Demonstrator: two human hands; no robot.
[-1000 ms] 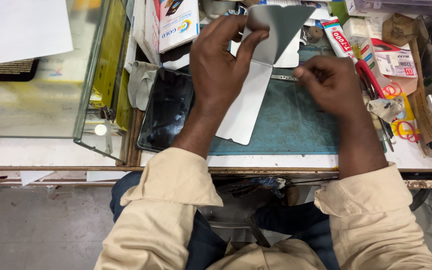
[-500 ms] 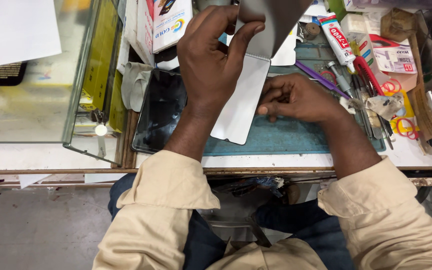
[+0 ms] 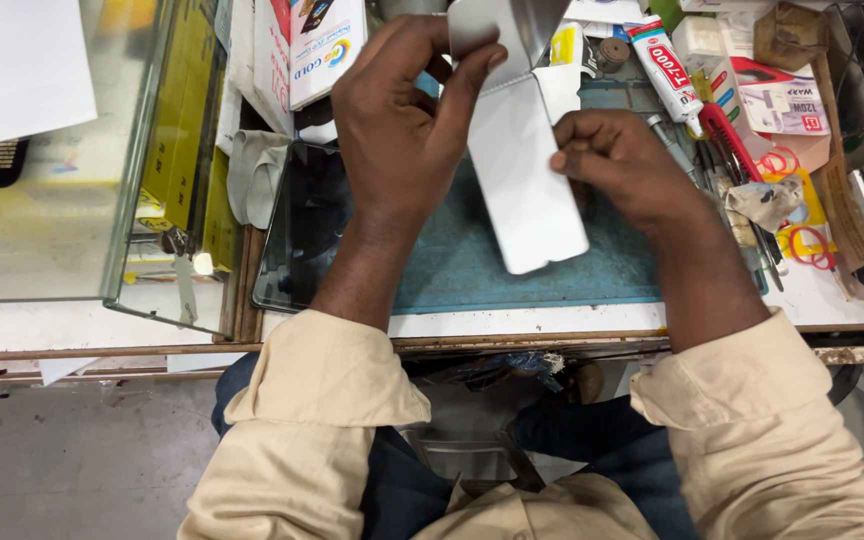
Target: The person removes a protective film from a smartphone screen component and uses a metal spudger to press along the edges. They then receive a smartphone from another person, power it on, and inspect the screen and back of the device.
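Counter (image 3: 512, 322) space in front of the person carries a teal cutting mat (image 3: 472, 260), with a glass display case (image 3: 62, 200) at nine o'clock and a clutter of boxes and tools from twelve to three o'clock. A dark tablet-like slab (image 3: 297, 235) lies at the mat's nine o'clock edge, partly under the left forearm.

Compared with a second ago, both hands have drawn closer together over the mat. The left hand (image 3: 402, 130) has stayed high at twelve o'clock, its grip pinched shut on the upper grey flap of a thin white backing sheet (image 3: 527, 190), thumb over the fold. The right hand (image 3: 617, 165), which a second ago rested apart at two o'clock near the tools, has slid in and now presses against the sheet's three o'clock edge; its fingers curl closed at that edge, though whether they truly pinch the sheet or only steady it cannot be told. The sheet itself hangs tilted, its lower rounded corner over the mat's centre, off the surface at the top.

This looks like a shift from one-handed holding to two-handed peeling or separating of the layers.

Smaller items sit at two o'clock: a white glue tube (image 3: 664, 62) with a red cap, red-handled cutters (image 3: 727, 135), and red rubber bands (image 3: 802, 240).
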